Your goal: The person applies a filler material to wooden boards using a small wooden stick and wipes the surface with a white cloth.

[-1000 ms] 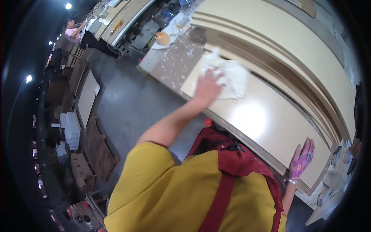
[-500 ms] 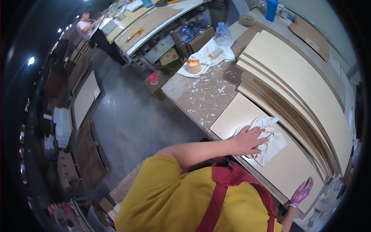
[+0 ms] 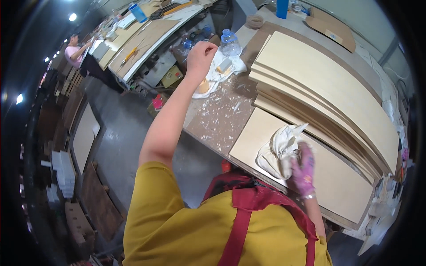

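Note:
My bare left hand [image 3: 202, 60] is raised above the far left part of the bench, its fingers curled together. What it holds, if anything, is hidden. Below it stands a small tan cup [image 3: 203, 87], partly covered by my wrist. A clear plastic bottle [image 3: 230, 43] and a pale block [image 3: 224, 66] are just to its right, on a spread white cloth [image 3: 239, 66]. My right hand [image 3: 303, 170], in a purple patterned glove, is slightly blurred and grips the edge of a bunched white rag [image 3: 280, 150]. The rag lies on a flat pale board [image 3: 341, 188] in front of me.
Behind the board is a stack of pale panels [image 3: 324, 66], with brown cardboard [image 3: 330, 29] farther back. White flecks dot the brown bench top [image 3: 215, 117] at left. Across the aisle [image 3: 122, 142], a person in pink [image 3: 75, 53] stands at another bench [image 3: 148, 42].
My left hand has left the rag and swung up and away toward the cup and bottle. My gloved right hand has come in from the board's right end onto the rag, now more bunched.

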